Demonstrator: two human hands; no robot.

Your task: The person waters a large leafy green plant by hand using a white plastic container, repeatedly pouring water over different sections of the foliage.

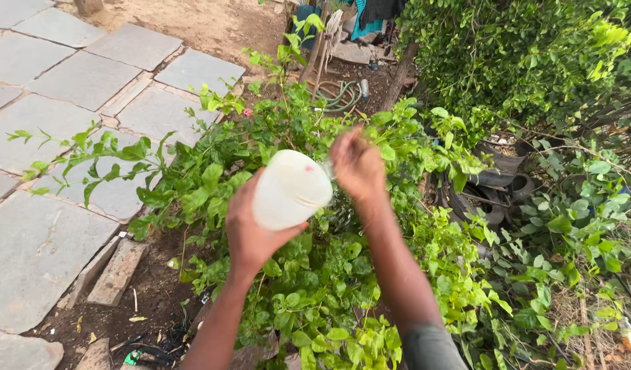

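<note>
Bottle (290, 189), white plastic and tilted on its side, sits in the left hand (250, 229) above a leafy green shrub (315, 274), its base toward the camera and its neck pointing away. The left grip is clamped around the bottle's lower body, palm beneath and thumb showing at its near edge. The right hand (357, 164) is at the bottle's far end, fingers bunched together by the neck; whether they pinch a cap cannot be told, as that end is hidden and blurred. Both forearms reach out from the bottom of the view, the right one ending in a grey sleeve (430, 346).

Below the hands, the shrub spreads thin stems with bright leaves across the middle of the scene. To the left lies a paving of grey stone slabs (48, 226), edged by loose bricks (117, 270) on dark bare soil (154, 294). Right of the shrub, old black tyres (497, 188) rest among creeping plants, and a dense hedge (521, 55) fills the upper right corner. Farther back, a coiled green hose (339, 96) lies on the ground near wooden poles (319, 48), with dark and teal cloth (363, 17) hanging behind them. Sandy earth (213, 24) runs along the top beside the slabs.
</note>
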